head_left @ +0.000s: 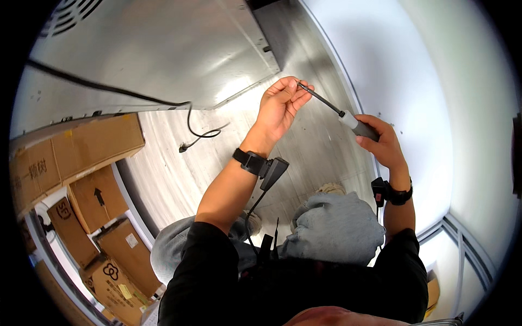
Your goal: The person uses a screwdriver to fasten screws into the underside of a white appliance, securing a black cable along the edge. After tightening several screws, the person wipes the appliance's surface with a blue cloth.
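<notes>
The right hand [379, 142] firmly grasps a grey-handled screwdriver [333, 108], while the left hand [278, 107] pinches this tool near its tip.

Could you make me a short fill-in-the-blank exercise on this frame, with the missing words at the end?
1. The right hand grips the screwdriver by its grey ____.
2. The left hand is at the ____ of the screwdriver's shaft.
3. The plug of the black power cord lies on the ____.
4. Cardboard boxes are on the person's ____ side.

Missing words: handle; tip; floor; left.
</notes>
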`<action>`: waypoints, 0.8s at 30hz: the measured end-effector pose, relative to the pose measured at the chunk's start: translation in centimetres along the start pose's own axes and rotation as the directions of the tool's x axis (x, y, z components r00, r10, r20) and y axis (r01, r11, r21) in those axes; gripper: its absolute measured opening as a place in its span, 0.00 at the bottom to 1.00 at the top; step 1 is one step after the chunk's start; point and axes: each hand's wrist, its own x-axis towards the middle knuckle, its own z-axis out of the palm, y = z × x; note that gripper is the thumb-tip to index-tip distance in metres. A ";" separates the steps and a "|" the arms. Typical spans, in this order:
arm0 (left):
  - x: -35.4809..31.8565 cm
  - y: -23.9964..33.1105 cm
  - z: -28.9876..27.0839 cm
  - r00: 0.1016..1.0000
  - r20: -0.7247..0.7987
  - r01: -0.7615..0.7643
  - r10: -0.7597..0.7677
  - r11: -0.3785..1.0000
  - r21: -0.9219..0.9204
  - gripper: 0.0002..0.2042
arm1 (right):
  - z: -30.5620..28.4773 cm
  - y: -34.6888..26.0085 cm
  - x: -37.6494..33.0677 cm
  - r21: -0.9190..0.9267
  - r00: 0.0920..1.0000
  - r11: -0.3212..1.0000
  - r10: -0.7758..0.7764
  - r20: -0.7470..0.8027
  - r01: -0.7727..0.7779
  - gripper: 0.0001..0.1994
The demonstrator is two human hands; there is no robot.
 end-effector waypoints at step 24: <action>5.7 5.2 -3.3 0.991 -0.119 0.066 -0.055 0.994 0.091 0.08 | 9.7 -2.5 5.3 0.267 0.962 0.943 0.240 -0.131 -0.199 0.18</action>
